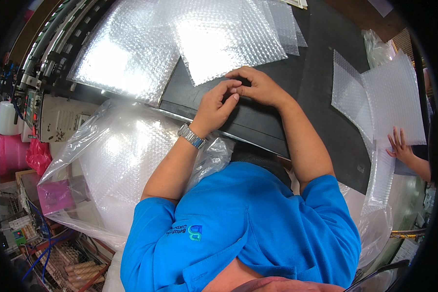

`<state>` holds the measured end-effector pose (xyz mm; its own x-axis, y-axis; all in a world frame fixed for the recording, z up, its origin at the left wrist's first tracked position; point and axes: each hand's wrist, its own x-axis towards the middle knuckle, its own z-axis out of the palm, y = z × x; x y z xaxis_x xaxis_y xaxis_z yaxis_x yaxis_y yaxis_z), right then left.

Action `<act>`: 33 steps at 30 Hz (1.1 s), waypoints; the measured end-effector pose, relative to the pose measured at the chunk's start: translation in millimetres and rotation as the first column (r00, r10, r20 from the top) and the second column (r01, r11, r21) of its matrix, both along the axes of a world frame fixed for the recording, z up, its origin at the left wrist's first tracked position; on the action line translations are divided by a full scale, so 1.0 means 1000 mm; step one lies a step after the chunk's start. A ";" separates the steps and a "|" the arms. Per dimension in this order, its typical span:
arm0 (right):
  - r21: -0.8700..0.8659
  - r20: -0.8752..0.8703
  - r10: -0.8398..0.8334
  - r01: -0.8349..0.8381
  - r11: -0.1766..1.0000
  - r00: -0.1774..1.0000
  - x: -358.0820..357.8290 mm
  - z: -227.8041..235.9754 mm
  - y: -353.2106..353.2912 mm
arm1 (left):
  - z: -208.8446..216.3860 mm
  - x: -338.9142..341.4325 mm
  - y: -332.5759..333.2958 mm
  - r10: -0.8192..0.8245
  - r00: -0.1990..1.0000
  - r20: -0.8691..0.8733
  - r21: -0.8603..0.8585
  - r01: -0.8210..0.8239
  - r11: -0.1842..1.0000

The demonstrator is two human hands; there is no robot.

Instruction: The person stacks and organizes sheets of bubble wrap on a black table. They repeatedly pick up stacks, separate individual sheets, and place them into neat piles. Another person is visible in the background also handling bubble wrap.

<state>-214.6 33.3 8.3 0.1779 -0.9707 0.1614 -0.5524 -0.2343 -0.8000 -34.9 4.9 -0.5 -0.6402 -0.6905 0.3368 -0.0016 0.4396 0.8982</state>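
My left hand [216, 108], with a metal wristwatch [191, 135] on its wrist, is over the near edge of a black tabletop [258, 109]. Its fingers curl loosely, and a gap shows between thumb and forefinger. My right hand [259, 87] comes in from the other side, its fingers arched, so that the fingertips of both hands meet. I see nothing held in either one. Just beyond them lies a sheet of clear bubble wrap [219, 44], overlapping another bubble wrap sheet [126, 53] at the left.
A large clear plastic bag [117, 160] with bubble wrap in it hangs at the left of my body. Machine rollers [58, 44] run along the far left. At the right, another person's hand [401, 146] touches upright bubble wrap sheets [394, 97].
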 end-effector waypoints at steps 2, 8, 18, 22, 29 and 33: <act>0.002 -0.003 -0.001 0.001 1.000 1.000 0.000 0.000 0.000 | -0.001 0.000 0.000 -0.007 1.000 -0.001 0.023 0.007 1.000; 0.001 0.009 0.012 -0.012 1.000 1.000 -0.001 0.001 0.000 | -0.003 -0.001 0.000 -0.008 1.000 -0.013 0.028 0.008 1.000; 0.005 0.008 0.004 -0.004 1.000 1.000 0.000 0.000 -0.001 | 0.002 0.001 0.000 -0.001 1.000 0.010 0.025 0.001 1.000; 0.035 0.004 0.016 -0.016 0.999 1.000 -0.001 0.001 -0.002 | 0.000 0.002 -0.001 0.000 1.000 0.004 0.011 0.000 1.000; -0.025 0.051 -0.216 0.217 0.976 0.975 -0.003 0.007 0.001 | 0.006 0.007 -0.002 -0.024 0.999 0.045 0.148 0.017 0.989; -0.059 0.187 -0.524 0.542 0.838 0.831 -0.025 -0.007 -0.010 | 0.004 0.007 -0.004 -0.041 0.998 0.049 0.094 0.036 0.995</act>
<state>-240.1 23.6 1.5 -0.3987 -0.8827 0.2487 -0.4856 -0.0268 -0.8738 -27.8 1.1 3.3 -0.6814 -0.6919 0.2385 -0.0333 0.3548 0.9343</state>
